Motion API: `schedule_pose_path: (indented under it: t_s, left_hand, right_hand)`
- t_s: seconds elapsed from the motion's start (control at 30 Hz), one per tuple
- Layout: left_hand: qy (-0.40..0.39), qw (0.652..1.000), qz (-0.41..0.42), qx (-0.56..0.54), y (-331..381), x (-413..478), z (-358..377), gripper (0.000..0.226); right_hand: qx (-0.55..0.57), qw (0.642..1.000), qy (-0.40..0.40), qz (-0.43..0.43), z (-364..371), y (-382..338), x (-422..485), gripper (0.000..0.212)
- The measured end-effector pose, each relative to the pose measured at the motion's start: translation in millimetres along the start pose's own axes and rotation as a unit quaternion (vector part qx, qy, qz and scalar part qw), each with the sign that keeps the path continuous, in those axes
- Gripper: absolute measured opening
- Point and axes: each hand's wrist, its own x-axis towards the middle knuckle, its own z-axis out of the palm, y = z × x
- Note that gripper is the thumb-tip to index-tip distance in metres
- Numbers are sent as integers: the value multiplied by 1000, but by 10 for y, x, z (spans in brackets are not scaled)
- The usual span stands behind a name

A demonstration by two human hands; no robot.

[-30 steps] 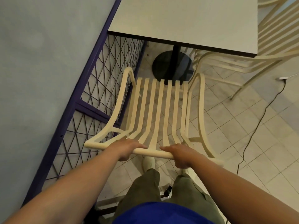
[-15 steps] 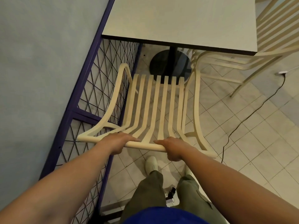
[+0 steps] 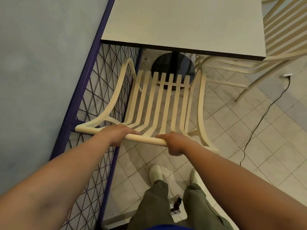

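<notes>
A cream slatted chair [image 3: 159, 103] stands in front of me, facing a square grey table [image 3: 182, 22]. Its front edge reaches close to the table's black round base [image 3: 172, 65]. My left hand [image 3: 116, 133] grips the chair's top back rail left of centre, fingers curled under it. My right hand [image 3: 174, 143] grips the same rail right of centre. Both forearms reach forward from the bottom of the view.
A purple metal frame with wire mesh [image 3: 99, 90] and a grey wall [image 3: 41, 63] run along the left. Another cream chair [image 3: 274, 52] stands at the right of the table. A black cable [image 3: 259, 120] lies across the tiled floor. My feet [image 3: 156, 173] stand behind the chair.
The chair has slid forward toward the table, its seat front now nearer the black base. Both hands keep their grip on the back rail.
</notes>
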Motion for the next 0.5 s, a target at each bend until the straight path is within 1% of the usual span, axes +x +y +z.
schedule_pose_path:
  t_s: [0.2,0.37,0.5]
  left_hand:
    - [-31,999,-19,6,-62,9,-58,81]
    - [-48,998,-44,22,-132,-60,-10,94]
    - [-46,998,-45,19,-61,-71,-25,94]
  right_hand:
    - [4,1000,1,-9,-44,70,-55,80]
    - [-4,1000,-15,2,34,183,-119,95]
    - [-3,1000,-26,-4,-23,237,-126,94]
